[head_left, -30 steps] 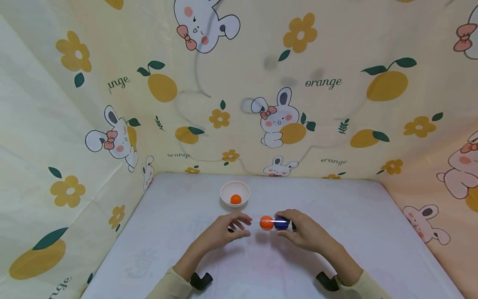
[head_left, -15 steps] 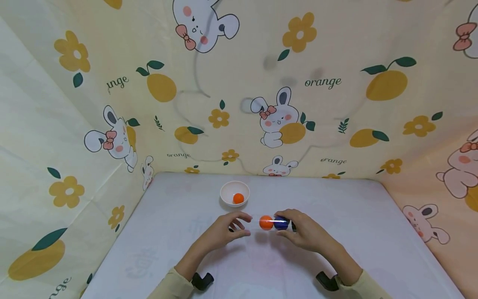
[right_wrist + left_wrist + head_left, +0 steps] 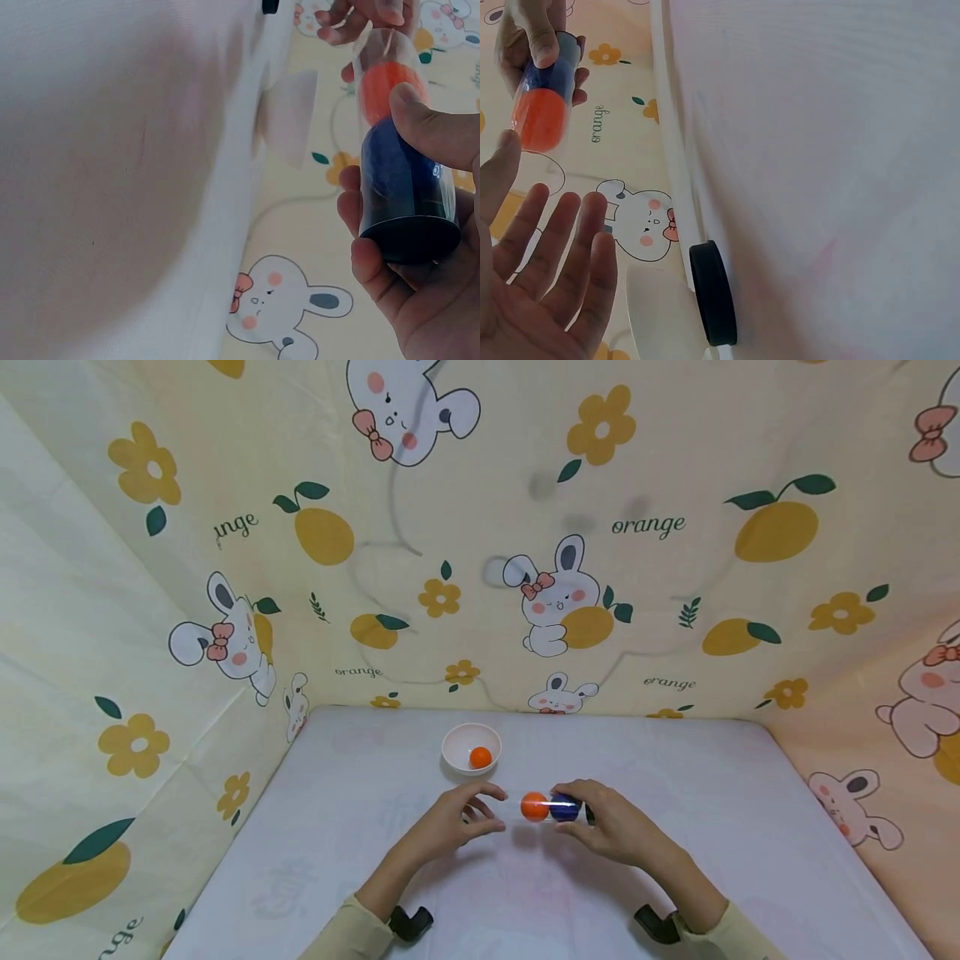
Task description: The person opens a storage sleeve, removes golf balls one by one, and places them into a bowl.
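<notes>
My right hand holds a clear tube with a black base, its thumb lying along the side and fingers wrapped behind. Inside the tube, an orange ball sits towards the left end, with dark blue ball-like contents beside it near the base. My left hand is held just off the tube's left end, its fingers spread and relaxed with nothing in them, as the left wrist view also shows of the hand.
A white bowl with an orange ball in it stands behind the hands on the white-covered table. A black round disc lies near the bowl in the left wrist view. A printed curtain encloses the back and sides.
The orange ball in the bowl has rolled slightly to the right, then settled. My left hand's fingers have shifted a little; the right hand and the tube stay nearly still.
</notes>
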Action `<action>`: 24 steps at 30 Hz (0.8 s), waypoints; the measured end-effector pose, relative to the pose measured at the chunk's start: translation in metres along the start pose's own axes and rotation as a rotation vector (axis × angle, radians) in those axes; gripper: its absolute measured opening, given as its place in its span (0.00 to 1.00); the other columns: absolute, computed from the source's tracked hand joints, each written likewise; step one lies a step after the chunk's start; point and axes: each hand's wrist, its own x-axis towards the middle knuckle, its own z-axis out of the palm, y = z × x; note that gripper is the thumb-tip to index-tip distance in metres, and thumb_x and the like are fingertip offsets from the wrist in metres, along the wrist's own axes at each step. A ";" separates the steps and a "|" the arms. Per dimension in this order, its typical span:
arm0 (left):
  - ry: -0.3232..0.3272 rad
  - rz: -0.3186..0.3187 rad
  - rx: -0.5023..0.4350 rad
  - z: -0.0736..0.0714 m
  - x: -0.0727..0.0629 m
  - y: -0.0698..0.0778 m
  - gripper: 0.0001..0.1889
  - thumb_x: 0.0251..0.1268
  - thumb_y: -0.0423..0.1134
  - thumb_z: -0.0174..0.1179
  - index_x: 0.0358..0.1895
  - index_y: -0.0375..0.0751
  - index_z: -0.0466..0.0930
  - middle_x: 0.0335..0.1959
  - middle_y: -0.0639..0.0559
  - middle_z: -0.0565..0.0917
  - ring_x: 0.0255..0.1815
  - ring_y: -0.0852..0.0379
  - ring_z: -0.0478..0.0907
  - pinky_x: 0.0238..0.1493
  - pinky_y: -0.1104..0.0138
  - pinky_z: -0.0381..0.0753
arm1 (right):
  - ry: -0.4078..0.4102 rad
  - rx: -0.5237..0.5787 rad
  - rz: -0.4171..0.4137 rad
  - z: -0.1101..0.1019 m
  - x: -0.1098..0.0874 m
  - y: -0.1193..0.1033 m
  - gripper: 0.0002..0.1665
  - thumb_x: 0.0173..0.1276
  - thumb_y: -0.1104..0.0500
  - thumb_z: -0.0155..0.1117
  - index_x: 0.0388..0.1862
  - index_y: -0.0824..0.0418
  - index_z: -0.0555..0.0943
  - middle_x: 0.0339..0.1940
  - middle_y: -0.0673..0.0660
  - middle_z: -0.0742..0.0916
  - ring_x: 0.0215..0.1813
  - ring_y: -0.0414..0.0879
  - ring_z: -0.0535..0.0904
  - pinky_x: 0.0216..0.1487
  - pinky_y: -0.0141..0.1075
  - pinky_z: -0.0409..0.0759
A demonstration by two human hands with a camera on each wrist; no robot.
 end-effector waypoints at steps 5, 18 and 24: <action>0.024 -0.011 0.002 0.002 0.001 0.002 0.23 0.70 0.46 0.75 0.65 0.50 0.82 0.63 0.53 0.85 0.50 0.61 0.86 0.60 0.54 0.86 | 0.002 0.001 -0.002 0.001 0.000 0.001 0.28 0.71 0.52 0.79 0.64 0.60 0.83 0.55 0.53 0.90 0.51 0.44 0.85 0.56 0.49 0.88; 0.054 -0.016 -0.020 0.004 0.001 0.002 0.19 0.71 0.46 0.74 0.61 0.52 0.83 0.60 0.50 0.87 0.48 0.61 0.86 0.58 0.57 0.86 | -0.019 -0.022 0.030 -0.003 0.001 -0.005 0.28 0.70 0.53 0.80 0.65 0.60 0.83 0.55 0.51 0.90 0.52 0.45 0.86 0.57 0.49 0.88; 0.068 -0.020 -0.018 0.005 0.001 0.003 0.18 0.71 0.46 0.74 0.60 0.52 0.83 0.59 0.49 0.88 0.47 0.61 0.86 0.58 0.58 0.86 | -0.011 -0.023 0.036 -0.002 0.002 -0.006 0.27 0.69 0.54 0.81 0.64 0.59 0.84 0.53 0.50 0.90 0.49 0.45 0.85 0.53 0.46 0.89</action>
